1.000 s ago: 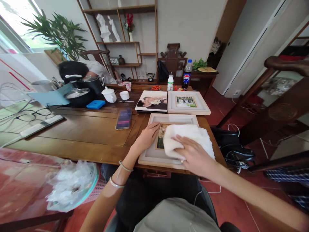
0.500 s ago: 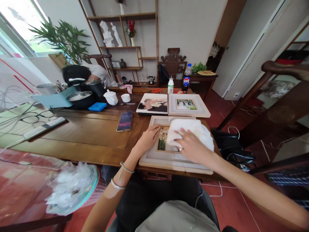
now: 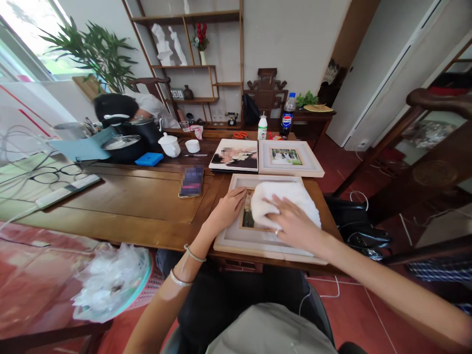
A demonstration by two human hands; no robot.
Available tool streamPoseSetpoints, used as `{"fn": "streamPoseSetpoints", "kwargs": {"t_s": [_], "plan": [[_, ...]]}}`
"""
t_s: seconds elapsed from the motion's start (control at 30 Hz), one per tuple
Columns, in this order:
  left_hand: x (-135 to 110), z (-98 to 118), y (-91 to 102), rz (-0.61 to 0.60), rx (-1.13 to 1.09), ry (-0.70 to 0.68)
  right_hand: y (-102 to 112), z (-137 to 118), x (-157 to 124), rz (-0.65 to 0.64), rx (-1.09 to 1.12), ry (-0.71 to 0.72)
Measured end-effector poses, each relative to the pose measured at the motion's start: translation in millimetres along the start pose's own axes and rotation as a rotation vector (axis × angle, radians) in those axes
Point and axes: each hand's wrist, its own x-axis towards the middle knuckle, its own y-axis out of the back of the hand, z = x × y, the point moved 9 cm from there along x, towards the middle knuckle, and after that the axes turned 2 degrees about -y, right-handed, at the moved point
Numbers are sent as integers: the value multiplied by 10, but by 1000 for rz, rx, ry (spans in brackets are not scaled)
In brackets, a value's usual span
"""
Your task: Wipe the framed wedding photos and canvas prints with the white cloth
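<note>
A pale wooden picture frame (image 3: 265,250) with a small photo (image 3: 248,216) inside a white mat lies flat at the table's front edge. On its left side, over the mat and near the photo's upper left corner, rests my left hand (image 3: 230,205), fingers stretched out with nothing in them. My right hand (image 3: 295,223) presses a folded white towel (image 3: 283,191) onto the frame's face, its fingers bent over the cloth. The towel hides the right part of the photo. Just behind lie a second pale picture frame (image 3: 313,166) and a photo panel (image 3: 228,145).
To the left are a phone (image 3: 191,181), a blue box (image 3: 149,159), a white teapot (image 3: 169,145), black pots and eyeglasses (image 3: 55,173). Bottles (image 3: 286,118) stand at the back. A bag-lined basket (image 3: 114,290) sits below. Another person (image 3: 147,105) leans down beyond the table.
The towel under my right hand has slid a little to the left, covering more of the photo. My left hand stays on the frame. The view has shifted slightly.
</note>
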Motion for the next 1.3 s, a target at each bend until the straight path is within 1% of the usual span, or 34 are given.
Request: {"fn": "streamPoseSetpoints", "kwargs": {"t_s": [0.07,0.13,0.2,0.27,0.37,0.47,0.53,0.6,0.63,0.7,0.73,0.8,0.9,1.0,1.07,1.1,1.13,1.2,1.23,1.3], "plan": [[-2,-4,2,5,1,2,51,266,201,47,-81,-18],[-3,-12,0,12,3,0,110,461,391,89,-144,-53],[-3,-23,-6,16,4,-2,150,548,536,117,-186,-84],[-2,-30,-12,14,-1,-4,140,516,609,102,-208,-94],[2,-24,-12,12,-11,-3,58,268,541,-8,-190,-54],[3,-18,-9,12,-11,11,29,-134,275,-146,-88,16],[2,-21,-8,15,-7,24,69,-432,47,-220,8,76],[-1,-23,-9,18,-4,30,135,-687,-157,-262,96,133],[-3,-24,-10,18,-2,31,167,-772,-232,-266,128,149],[-5,-23,-11,17,1,30,198,-838,-308,-249,160,155],[-6,-21,-11,16,3,28,192,-818,-309,-235,160,148],[-7,-15,-8,15,4,25,144,-677,-244,-199,132,111],[-7,-6,-3,14,4,23,50,-298,-38,-133,33,33],[-4,3,0,10,4,27,22,121,211,-58,-120,-58],[-2,9,4,12,8,29,27,310,360,-25,-216,-107],[-1,10,7,14,10,32,31,357,419,-14,-253,-123],[0,8,10,17,11,36,30,367,464,-7,-279,-133],[2,2,12,23,6,39,9,267,498,-13,-298,-129],[4,-2,11,26,0,36,-14,160,485,-27,-288,-114],[8,-15,-1,25,-13,26,-71,-160,411,-68,-234,-40]]}}
